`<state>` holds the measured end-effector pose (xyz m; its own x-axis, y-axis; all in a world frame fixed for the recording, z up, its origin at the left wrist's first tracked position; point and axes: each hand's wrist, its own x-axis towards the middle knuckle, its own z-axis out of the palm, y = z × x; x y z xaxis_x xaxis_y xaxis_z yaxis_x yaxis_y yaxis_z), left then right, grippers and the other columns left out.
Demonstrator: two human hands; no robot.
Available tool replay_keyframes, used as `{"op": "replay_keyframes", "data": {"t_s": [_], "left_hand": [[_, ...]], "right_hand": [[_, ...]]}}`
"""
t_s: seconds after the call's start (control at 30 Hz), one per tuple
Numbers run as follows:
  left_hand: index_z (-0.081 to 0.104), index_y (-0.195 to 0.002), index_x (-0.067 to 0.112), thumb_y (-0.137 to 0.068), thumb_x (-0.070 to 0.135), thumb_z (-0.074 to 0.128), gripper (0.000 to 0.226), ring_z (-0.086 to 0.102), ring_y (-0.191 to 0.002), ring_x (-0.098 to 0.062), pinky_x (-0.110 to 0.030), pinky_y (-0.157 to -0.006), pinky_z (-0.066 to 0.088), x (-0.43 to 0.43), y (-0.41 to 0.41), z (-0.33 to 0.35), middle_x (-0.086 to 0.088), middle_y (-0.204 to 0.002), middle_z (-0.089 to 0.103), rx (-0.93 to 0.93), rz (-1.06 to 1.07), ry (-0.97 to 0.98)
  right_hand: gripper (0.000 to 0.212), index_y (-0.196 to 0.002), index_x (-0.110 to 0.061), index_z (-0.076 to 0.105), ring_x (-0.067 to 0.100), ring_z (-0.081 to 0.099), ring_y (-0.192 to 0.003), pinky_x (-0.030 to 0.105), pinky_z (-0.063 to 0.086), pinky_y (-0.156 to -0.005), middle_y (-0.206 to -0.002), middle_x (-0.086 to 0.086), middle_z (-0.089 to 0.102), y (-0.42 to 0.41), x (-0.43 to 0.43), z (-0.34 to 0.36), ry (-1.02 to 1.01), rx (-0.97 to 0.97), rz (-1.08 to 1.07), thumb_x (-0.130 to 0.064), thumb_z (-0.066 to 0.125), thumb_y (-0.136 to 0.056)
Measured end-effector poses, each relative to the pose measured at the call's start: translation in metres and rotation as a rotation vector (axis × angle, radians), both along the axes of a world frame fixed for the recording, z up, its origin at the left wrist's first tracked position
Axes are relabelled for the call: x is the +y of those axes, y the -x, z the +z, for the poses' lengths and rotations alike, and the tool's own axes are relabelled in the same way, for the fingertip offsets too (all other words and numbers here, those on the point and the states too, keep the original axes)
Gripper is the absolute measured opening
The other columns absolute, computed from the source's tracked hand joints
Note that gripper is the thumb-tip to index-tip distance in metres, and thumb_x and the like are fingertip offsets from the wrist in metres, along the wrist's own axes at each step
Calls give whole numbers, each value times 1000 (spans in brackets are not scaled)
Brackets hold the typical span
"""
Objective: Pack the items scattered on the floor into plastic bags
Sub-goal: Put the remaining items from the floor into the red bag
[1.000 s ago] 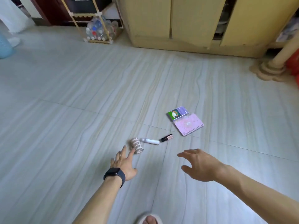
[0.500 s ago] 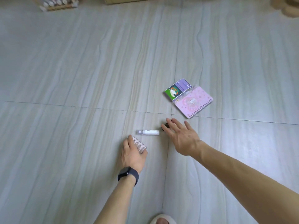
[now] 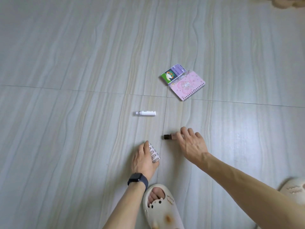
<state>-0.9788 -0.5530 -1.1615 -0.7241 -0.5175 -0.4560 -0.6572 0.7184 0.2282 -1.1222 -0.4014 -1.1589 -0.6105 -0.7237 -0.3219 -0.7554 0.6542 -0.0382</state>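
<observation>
Left hand [image 3: 145, 161] — grips the tape rolls [image 3: 154, 153], presumably for bagging. Right hand [image 3: 192, 144] — pinches the small bottle [image 3: 170, 136] at floor [image 3: 66, 63] level. White tube [image 3: 144, 113] beyond left hand; notebook [image 3: 188, 86] beyond right. No bag visible.

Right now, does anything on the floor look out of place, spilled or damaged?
Nothing spilled or broken. The small box lies askew against a corner of the pink notebook. The left hand holds the tape roll; the right hand grips the bottle. No plastic bag in view.
</observation>
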Motion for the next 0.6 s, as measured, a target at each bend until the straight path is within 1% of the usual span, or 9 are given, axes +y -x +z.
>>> {"op": "replay_keyframes", "data": {"t_s": [0.03, 0.1, 0.13, 0.2, 0.3, 0.4, 0.47, 0.53, 0.6], "left_hand": [[20, -152, 19, -82, 44, 65, 87, 42, -130, -18, -28, -103, 36, 3, -5, 0, 2, -150, 29, -3, -11, 13], [20, -152, 19, -82, 45, 66, 88, 43, -130, -18, -28, -102, 36, 8, -14, 1, 2, -150, 30, -3, -13, 19], [21, -152, 20, -82, 45, 66, 88, 43, -130, -19, -28, -102, 36, 10, -17, 1, 2, -150, 30, -2, -15, 17], [23, -151, 20, -81, 44, 67, 86, 45, -127, -20, -29, -101, 38, 12, -22, 1, 3, -149, 31, -3, -8, -5], [32, -147, 22, -76, 45, 71, 84, 52, -120, -22, -34, -95, 46, 11, -31, 5, 4, -143, 37, 14, 72, -91], [37, -142, 23, -74, 49, 72, 81, 55, -117, -23, -35, -91, 48, 13, -43, 20, 3, -137, 40, 9, 100, -132], [39, -141, 23, -73, 52, 72, 80, 54, -119, -22, -34, -94, 47, 15, -49, 33, 2, -137, 42, -17, 92, -141], [41, -139, 24, -72, 56, 70, 80, 55, -117, -22, -33, -94, 48, 19, -47, 51, 2, -134, 43, -59, 64, -152], [44, -135, 24, -70, 59, 70, 78, 57, -114, -21, -33, -93, 48, 26, -31, 74, 1, -130, 45, -85, -8, -171]], "right_hand": [[55, -110, -13, 49, 29, 53, -81, 38, 47, -57, -112, 12, 55, -4, 2, 0, -1, 7, 5, 0, 62, -57], [62, -130, -19, 49, 33, 53, -109, 41, 52, -76, -140, 14, 49, -11, 2, 0, 32, -40, 46, -6, 59, -71], [64, -139, -25, 47, 33, 50, -119, 42, 51, -85, -145, 12, 45, -15, 1, -2, 47, -86, 93, -10, 59, -78], [59, -143, -30, 41, 30, 46, -123, 38, 44, -94, -142, 6, 44, -28, -2, -6, 11, -163, 180, -9, 54, -89], [48, -137, -23, 43, 28, 46, -113, 35, 43, -89, -128, 6, 46, -51, 3, -2, -75, -223, 158, -6, 47, -93], [44, -139, -22, 43, 26, 49, -113, 33, 42, -80, -125, 7, 49, -59, 33, 18, -176, -300, 146, -9, 44, -97], [40, -138, -20, 46, 26, 54, -109, 32, 39, -73, -123, 7, 51, -47, 57, 47, -277, -332, 151, -10, 42, -99], [37, -132, -18, 50, 25, 57, -99, 31, 41, -71, -122, 6, 54, -23, 83, 86, -390, -324, 109, -10, 43, -97], [37, -129, -20, 53, 23, 56, -91, 30, 42, -72, -120, 3, 58, 5, 114, 129, -426, -300, 21, -11, 44, -95]]}}
